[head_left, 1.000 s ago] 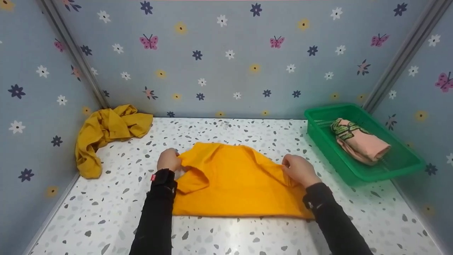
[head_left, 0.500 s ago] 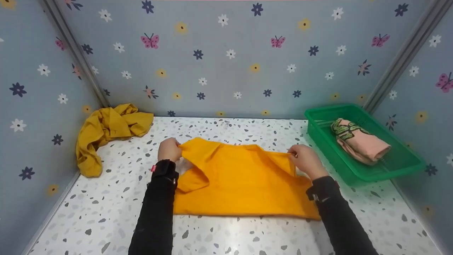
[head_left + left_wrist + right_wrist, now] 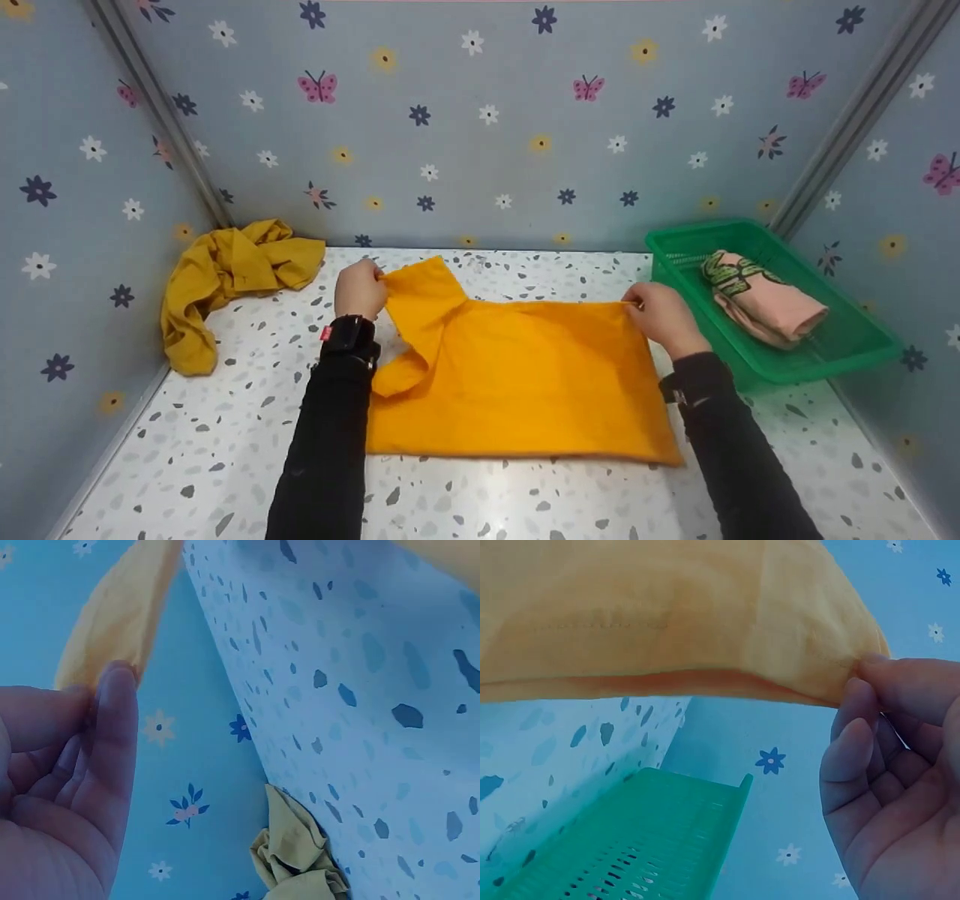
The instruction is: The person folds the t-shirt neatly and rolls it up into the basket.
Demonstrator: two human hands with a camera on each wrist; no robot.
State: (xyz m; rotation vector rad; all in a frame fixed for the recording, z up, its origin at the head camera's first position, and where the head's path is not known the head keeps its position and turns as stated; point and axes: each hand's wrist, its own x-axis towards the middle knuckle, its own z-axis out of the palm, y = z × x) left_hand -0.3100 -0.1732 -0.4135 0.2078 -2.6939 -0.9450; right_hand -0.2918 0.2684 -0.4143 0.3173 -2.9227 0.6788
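An orange T-shirt [image 3: 525, 382] lies in the middle of the table, its near edge straight and its far part lifted by both hands. At its far left corner my left hand [image 3: 360, 291] pinches a raised flap; in the left wrist view, thumb and fingertips [image 3: 120, 679] meet on the orange cloth. The flap slants up, with a loose fold beneath it. My right hand [image 3: 664, 319] pinches the far right corner, and the right wrist view shows the thumb and index finger of that hand [image 3: 900, 772] on the cloth's corner. Between the hands the far edge is stretched nearly straight.
A crumpled mustard cloth [image 3: 225, 285] lies in the back left corner. At the back right stands a green plastic basket [image 3: 705, 330] with a folded pink garment [image 3: 772, 300] inside. Flower-patterned walls [image 3: 480, 172] enclose the speckled white table [image 3: 420, 502] on three sides.
Both hands have moved away from the body, drawing the shirt's far edge up and back. The right side has been pulled out flat, and the left flap is raised higher.
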